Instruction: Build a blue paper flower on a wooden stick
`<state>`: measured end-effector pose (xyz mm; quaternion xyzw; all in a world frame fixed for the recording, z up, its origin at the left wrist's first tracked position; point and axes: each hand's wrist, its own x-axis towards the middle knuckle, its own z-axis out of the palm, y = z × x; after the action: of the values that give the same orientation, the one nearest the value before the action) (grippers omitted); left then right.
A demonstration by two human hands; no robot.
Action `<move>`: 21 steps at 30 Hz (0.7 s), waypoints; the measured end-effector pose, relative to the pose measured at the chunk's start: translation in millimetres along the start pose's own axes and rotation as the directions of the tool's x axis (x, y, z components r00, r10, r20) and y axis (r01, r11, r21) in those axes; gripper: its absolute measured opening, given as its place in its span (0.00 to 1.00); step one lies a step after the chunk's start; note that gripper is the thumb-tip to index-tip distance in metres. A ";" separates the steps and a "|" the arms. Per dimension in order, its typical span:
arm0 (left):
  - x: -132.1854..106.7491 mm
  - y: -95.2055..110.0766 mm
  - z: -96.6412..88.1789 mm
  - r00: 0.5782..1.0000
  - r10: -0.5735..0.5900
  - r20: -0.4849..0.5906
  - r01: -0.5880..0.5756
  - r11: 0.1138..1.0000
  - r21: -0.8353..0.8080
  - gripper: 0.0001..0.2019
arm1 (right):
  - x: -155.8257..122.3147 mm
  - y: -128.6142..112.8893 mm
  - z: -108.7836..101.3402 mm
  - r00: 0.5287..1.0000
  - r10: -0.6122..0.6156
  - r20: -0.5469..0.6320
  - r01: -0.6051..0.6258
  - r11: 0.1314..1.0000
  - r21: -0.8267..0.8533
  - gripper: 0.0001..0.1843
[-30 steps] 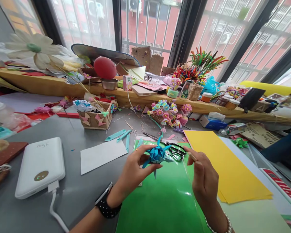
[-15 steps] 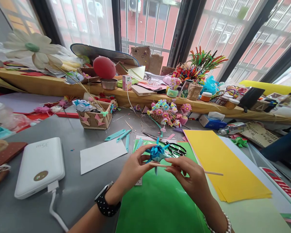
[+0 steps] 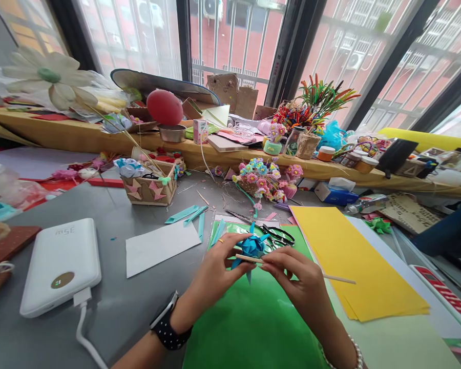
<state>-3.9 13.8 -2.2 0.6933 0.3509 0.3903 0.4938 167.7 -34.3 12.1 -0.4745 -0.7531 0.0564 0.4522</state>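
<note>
Two hands [image 3: 217,269] [image 3: 303,277] hold blue papercraft [image 3: 253,246] and stick [image 3: 249,259] (power bank [image 3: 61,264]: "35W").

We have bright blue on the folded paper piece [image 3: 253,247] and pale tan on the stick [image 3: 341,279]. Our watch strap [image 3: 167,327] is black with white polka dots; our beads [image 3: 356,349] are pearly white. We see a glossy green sheet [image 3: 249,325], deep yellow paper [image 3: 361,266], black scissor handles [image 3: 291,236] and a plain white card [image 3: 163,251] on the grey desk [image 3: 115,302]. We find the brown basket [image 3: 169,192] patterned with 2 pink shapes [image 3: 158,191], the balloon [image 3: 164,107] red, and the power bank [image 3: 65,251] white with a bronze disc [image 3: 62,280].
</note>
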 end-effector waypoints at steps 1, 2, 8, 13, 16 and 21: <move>0.2 0.0 0.0 1.000 0.001 -0.003 -0.001 1.000 0.012 0.20 | -0.5 0.5 0.4 1.000 -0.005 -0.004 0.005 1.000 0.002 0.06; 0.3 0.0 -0.1 1.000 -0.001 -0.010 0.002 1.000 0.028 0.19 | -1.0 1.3 0.7 1.000 -0.012 -0.005 0.012 1.000 -0.001 0.06; -0.2 -0.3 -0.2 0.997 -0.054 -0.063 0.060 0.993 0.101 0.19 | -2.1 5.5 3.2 0.998 -0.051 0.034 0.053 0.997 -0.061 0.09; -1.4 0.5 0.9 0.998 -0.049 -0.034 0.053 0.991 0.120 0.19 | -2.1 4.9 5.1 0.997 -0.059 0.046 0.063 0.994 -0.092 0.10; -1.2 0.5 2.6 0.998 -0.055 -0.010 0.056 0.990 0.131 0.19 | -1.5 3.6 5.7 0.999 -0.050 0.019 0.051 0.996 -0.077 0.08; -0.8 -1.4 4.5 0.998 -0.067 0.011 0.066 0.992 0.105 0.19 | -2.1 2.8 6.1 1.000 -0.016 0.010 0.016 0.999 -0.028 0.07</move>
<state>-0.4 11.6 -4.6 0.7090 0.3901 0.3496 0.4722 165.3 -32.2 5.7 -0.4744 -0.7599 0.0448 0.4421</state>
